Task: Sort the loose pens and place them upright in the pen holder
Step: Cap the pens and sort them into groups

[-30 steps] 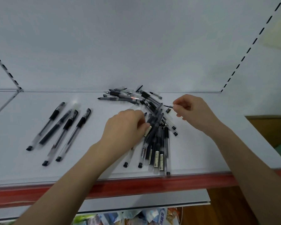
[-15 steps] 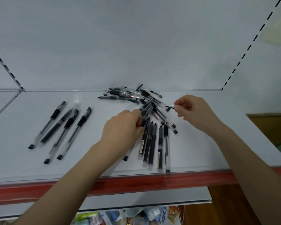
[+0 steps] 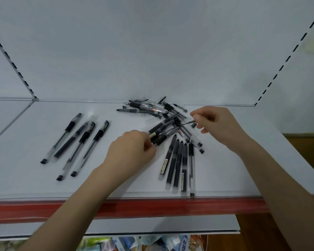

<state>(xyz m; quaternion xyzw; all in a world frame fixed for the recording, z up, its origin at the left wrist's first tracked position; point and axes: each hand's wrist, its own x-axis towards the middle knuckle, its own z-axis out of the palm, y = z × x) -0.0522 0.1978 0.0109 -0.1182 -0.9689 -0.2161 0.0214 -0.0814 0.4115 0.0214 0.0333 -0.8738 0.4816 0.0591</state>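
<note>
Left hand (image 3: 132, 151) gripping a few black plastic pens (image 3: 160, 130), right hand (image 3: 218, 124) pinching one thin black pen (image 3: 188, 122), by the pile (image 3: 145, 110) on the white shelf (image 3: 43, 183). Could sweep others off the edge. No pen holder seen.

Left of the left hand (image 3: 132, 153), four pens (image 3: 80, 142) show clear, glossy plastic barrels with matt black grips. Between it and the right hand (image 3: 217, 124), the frosted pens (image 3: 178, 163) look duller — matt, translucent plastic. The shelf (image 3: 34, 178) beneath is smooth white with a faint sheen; its front strip (image 3: 152, 207) is glossy red.
</note>
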